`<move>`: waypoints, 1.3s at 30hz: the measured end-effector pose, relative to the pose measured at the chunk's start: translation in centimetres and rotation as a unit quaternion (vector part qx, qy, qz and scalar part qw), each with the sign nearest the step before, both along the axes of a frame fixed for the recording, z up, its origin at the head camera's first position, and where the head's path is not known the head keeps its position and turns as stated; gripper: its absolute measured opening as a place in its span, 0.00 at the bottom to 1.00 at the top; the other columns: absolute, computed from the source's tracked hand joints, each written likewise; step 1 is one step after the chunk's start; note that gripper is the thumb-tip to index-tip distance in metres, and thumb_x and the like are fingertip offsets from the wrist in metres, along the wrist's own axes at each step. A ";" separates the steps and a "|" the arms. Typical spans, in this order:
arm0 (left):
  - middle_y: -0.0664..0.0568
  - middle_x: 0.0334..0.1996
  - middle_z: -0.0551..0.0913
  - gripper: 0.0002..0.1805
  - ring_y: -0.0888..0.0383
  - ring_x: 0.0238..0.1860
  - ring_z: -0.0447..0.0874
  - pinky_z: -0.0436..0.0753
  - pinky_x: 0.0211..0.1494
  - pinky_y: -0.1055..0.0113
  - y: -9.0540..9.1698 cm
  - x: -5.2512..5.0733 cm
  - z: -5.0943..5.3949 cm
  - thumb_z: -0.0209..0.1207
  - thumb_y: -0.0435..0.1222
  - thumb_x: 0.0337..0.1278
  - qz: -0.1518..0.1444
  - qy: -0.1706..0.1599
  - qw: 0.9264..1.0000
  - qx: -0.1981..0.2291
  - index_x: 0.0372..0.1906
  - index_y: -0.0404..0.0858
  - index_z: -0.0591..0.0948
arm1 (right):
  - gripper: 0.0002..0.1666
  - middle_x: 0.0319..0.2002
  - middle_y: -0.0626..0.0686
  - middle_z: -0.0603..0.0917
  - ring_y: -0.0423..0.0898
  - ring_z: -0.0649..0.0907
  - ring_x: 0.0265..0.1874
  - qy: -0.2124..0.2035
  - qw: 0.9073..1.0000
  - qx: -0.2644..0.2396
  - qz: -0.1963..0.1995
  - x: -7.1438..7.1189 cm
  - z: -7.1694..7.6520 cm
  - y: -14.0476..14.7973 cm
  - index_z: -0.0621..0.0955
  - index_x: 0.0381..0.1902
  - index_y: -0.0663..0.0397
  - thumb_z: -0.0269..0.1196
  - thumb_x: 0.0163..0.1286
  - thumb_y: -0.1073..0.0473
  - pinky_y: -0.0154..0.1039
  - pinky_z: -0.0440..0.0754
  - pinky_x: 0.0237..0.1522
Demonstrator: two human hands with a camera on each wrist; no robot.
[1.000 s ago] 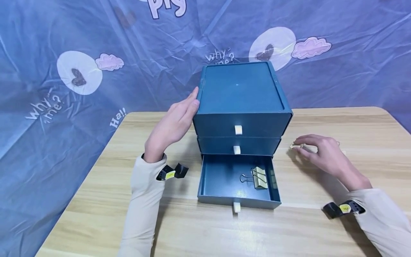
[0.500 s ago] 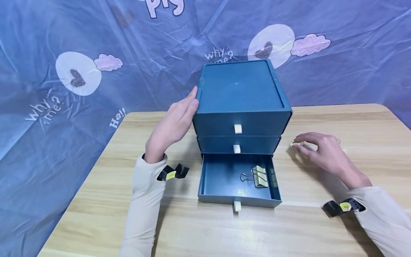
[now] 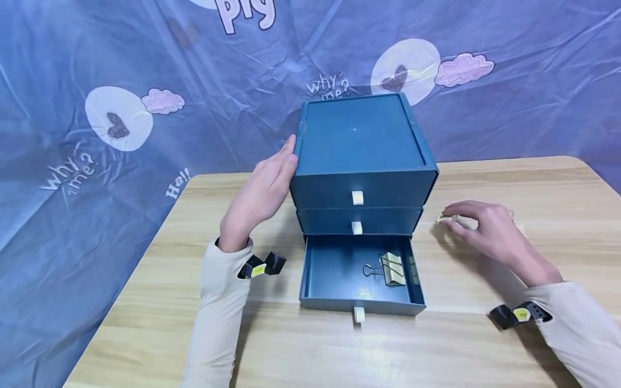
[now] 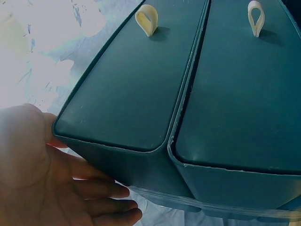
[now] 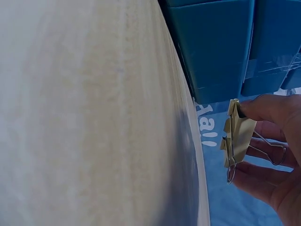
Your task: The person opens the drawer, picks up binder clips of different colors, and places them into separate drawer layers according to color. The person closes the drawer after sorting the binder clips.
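My left hand (image 3: 259,194) rests with straight fingers against the left side of a blue drawer unit (image 3: 361,134). The left wrist view shows that palm (image 4: 28,165) beside the unit's corner, near two drawer fronts with cream pull loops. To the right of the unit, just above the table, my right hand (image 3: 495,231) pinches a pale yellow binder clip (image 5: 241,134) between thumb and fingers; its wire handles show in the right wrist view. Another yellow binder clip (image 3: 392,268) lies in the pulled-out bottom drawer (image 3: 335,275), towards its right side.
The upper drawer (image 3: 325,189) and middle drawer (image 3: 325,220) are closed. A light wood table (image 3: 339,350) carries the unit. Behind it hangs a blue printed cloth (image 3: 233,97). Something small and pale shows partly behind the right hand on the table.
The head view has shifted slightly. Both hands keep their places, and the drawer unit and the clip in the drawer stay as they were.
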State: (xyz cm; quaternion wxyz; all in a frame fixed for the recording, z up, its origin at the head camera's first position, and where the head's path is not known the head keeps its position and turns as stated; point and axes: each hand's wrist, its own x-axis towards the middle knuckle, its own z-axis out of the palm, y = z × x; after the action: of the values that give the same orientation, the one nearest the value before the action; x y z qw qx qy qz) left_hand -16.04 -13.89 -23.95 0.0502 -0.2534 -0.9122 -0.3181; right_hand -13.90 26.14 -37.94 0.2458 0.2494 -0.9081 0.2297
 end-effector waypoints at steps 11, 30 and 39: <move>0.51 0.75 0.48 0.31 0.63 0.74 0.45 0.49 0.74 0.68 -0.1 0.0 -0.3 0.27 0.48 0.77 -0.005 0.003 1.000 0.003 0.75 0.34 0.49 | 0.13 0.36 0.57 0.87 0.57 0.86 0.35 0.019 1.000 0.002 0.006 -0.1 -0.2 -0.3 0.87 0.36 0.58 0.71 0.49 0.68 0.36 0.74 0.39; 0.50 0.75 0.49 0.31 0.62 0.74 0.45 0.49 0.74 0.67 -0.1 0.2 -0.4 0.28 0.48 0.77 -0.001 0.001 1.000 0.008 0.75 0.34 0.49 | 0.14 0.32 0.49 0.87 0.49 0.85 0.28 0.026 1.000 -0.007 0.009 0.1 0.2 -0.8 0.86 0.31 0.52 0.73 0.43 0.68 0.22 0.74 0.36; 0.50 0.75 0.50 0.31 0.62 0.74 0.47 0.50 0.74 0.67 0.1 0.0 -0.2 0.28 0.48 0.78 -0.002 0.007 1.000 0.014 0.75 0.34 0.50 | 0.26 0.41 0.59 0.87 0.55 0.85 0.37 -0.066 0.995 -0.042 -0.059 0.6 1.2 -0.8 0.85 0.46 0.55 0.77 0.47 0.59 0.25 0.71 0.39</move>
State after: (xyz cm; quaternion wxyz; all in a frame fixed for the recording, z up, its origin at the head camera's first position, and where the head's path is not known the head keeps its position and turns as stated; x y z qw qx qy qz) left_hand -16.03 -13.80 -24.14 0.0592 -0.2567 -0.9066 -0.3297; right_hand -13.30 25.35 -36.78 0.2086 0.1694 -0.9251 0.2683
